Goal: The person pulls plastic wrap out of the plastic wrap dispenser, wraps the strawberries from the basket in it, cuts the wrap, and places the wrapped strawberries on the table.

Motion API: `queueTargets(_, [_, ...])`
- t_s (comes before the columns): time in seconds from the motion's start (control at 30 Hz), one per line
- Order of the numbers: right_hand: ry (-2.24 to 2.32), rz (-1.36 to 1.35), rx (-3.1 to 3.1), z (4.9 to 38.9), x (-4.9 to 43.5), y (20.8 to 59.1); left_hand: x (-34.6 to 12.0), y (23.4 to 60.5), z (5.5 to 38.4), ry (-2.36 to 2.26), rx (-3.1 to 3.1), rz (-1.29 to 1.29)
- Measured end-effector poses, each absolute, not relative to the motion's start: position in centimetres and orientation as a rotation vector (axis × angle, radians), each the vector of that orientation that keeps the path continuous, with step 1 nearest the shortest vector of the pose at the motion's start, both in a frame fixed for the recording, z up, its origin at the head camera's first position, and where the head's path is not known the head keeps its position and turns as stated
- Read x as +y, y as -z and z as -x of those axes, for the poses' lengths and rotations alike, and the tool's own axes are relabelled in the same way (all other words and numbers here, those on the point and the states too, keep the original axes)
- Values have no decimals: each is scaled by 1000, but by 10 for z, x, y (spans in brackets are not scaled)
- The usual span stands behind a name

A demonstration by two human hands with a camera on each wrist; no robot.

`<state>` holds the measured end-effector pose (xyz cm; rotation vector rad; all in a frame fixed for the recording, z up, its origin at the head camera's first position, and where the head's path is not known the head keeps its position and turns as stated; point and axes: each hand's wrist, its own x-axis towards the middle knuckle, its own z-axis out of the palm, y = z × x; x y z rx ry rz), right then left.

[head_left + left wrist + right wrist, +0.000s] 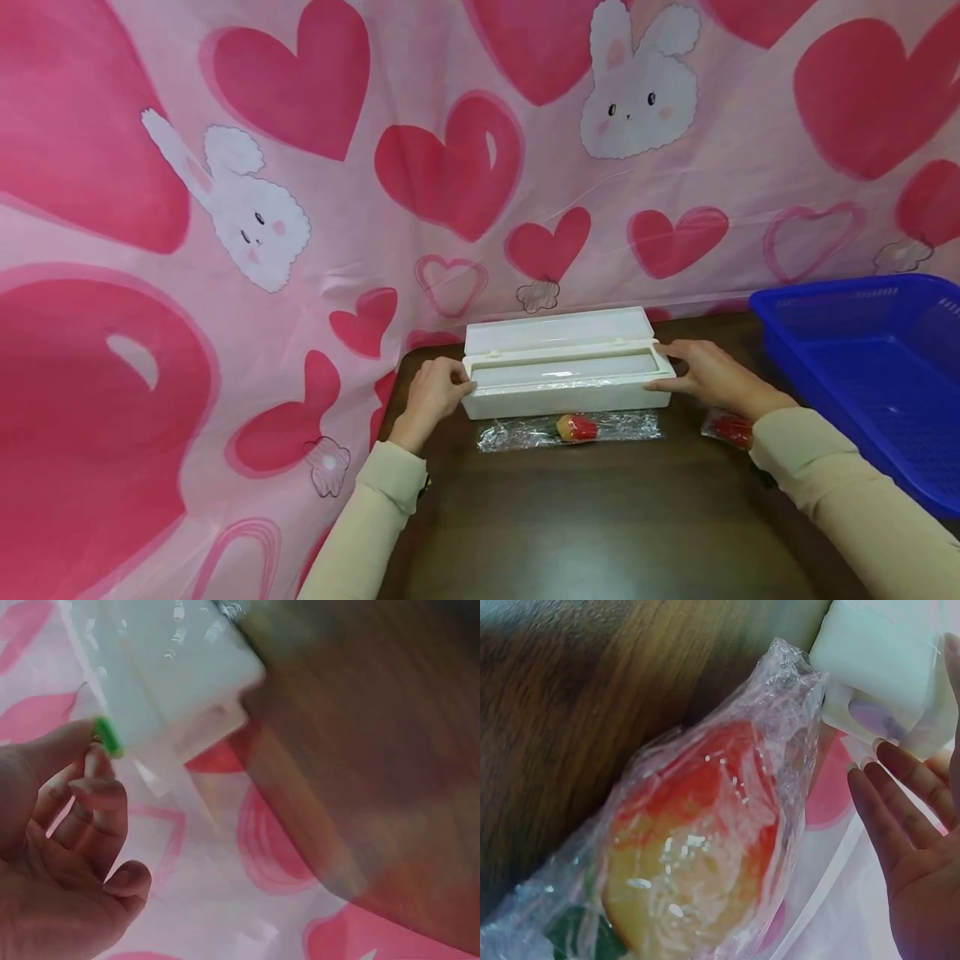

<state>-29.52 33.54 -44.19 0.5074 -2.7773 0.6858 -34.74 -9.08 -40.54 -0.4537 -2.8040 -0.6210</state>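
Observation:
A white cling film dispenser lies lengthwise on the table with its lid raised at the back and a pale roll inside. At its left end is my left hand, thumb and forefinger pinching a small green piece at the corner. My right hand holds the right end, thumb on the front and forefinger over the top; its other fingers stretch past the end. In front of the dispenser lies a red-and-yellow, tulip-like flower head in clear film.
Close to my right wrist lies another wrapped red-and-yellow piece with a green leaf. A blue plastic basket stands at the right. Behind and left of the dark wooden table hangs a pink cloth with hearts and rabbits.

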Motion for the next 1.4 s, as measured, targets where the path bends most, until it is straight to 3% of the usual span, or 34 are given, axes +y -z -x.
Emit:
queueTargets(0.43, [-673,-521,-2810,298,331,442,-113,405,348,602,-2802,672])
queueTargets(0.97, [-654,-574,-2878,287,346,435,-109,414,348,586,-2814,650])
queueTargets(1.2, [-306,-474,-2829,240,324,410,-115,408,310,709,-2688,591])
queueTargets(1.4, [-153,-822,-2645,223,286,430,-94,431,279,428,-2699,1013])
